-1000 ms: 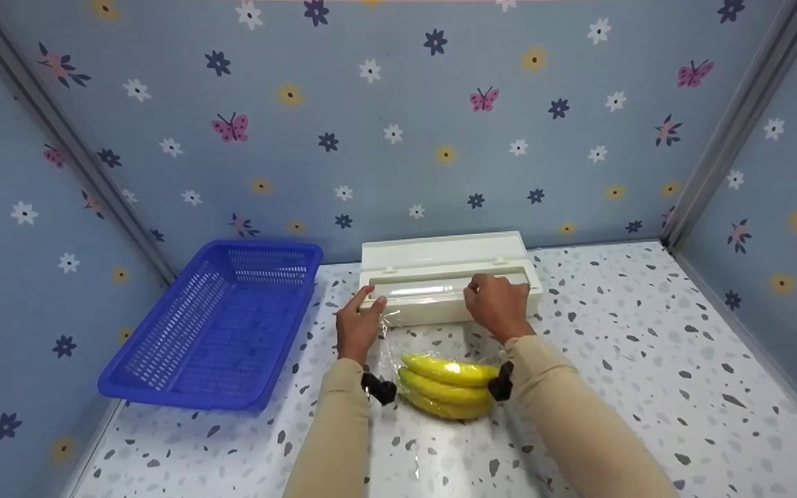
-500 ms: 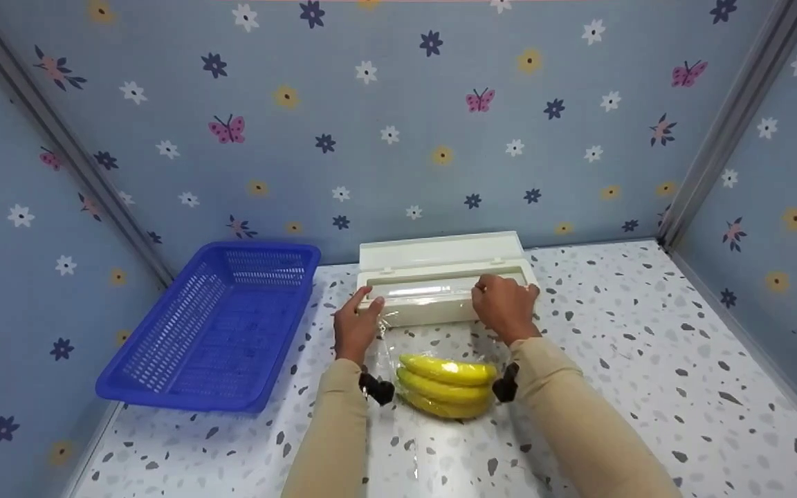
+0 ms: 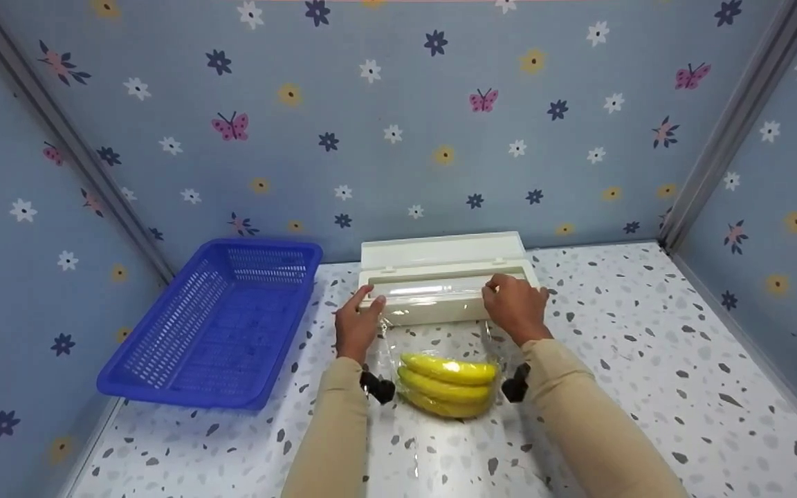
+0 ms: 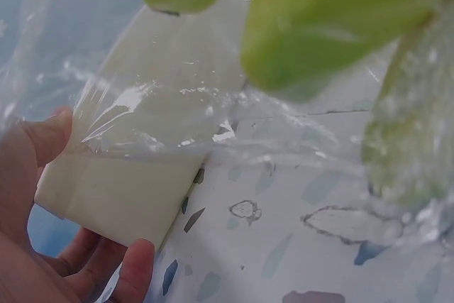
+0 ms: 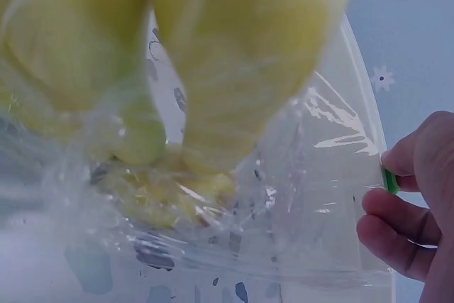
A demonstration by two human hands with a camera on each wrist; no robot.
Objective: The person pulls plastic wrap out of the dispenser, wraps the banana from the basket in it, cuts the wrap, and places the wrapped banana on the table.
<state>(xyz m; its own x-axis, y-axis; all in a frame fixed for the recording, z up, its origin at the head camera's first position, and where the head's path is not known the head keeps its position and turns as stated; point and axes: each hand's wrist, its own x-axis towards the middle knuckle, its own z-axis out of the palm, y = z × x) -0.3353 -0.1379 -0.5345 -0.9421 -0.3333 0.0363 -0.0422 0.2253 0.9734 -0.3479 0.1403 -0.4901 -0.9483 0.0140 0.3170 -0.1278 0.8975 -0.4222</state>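
A white cling film dispenser [image 3: 433, 315] lies with its lid tipped back and a roll of clear film [image 3: 416, 288] inside. My left hand [image 3: 357, 325] grips its left end, thumb on the film at the front edge and fingers around the end, as the left wrist view shows. Near the right end, my right hand [image 3: 517, 306] pinches a small green slider [image 5: 390, 177] at the dispenser's front edge. From that edge the film stretches down to a bunch of yellow bananas [image 3: 445, 386] wrapped in it, which lies between my forearms.
A blue perforated plastic basket [image 3: 225, 346] stands at the left. The speckled table [image 3: 634, 360] meets flower-patterned walls [image 3: 398, 124] at the back and both sides, with the dispenser's raised lid [image 3: 443, 250] close to the back wall.
My right hand has slid to the right along the dispenser's front edge, still pinching. The left hand, the dispenser and the bananas have stayed in place.
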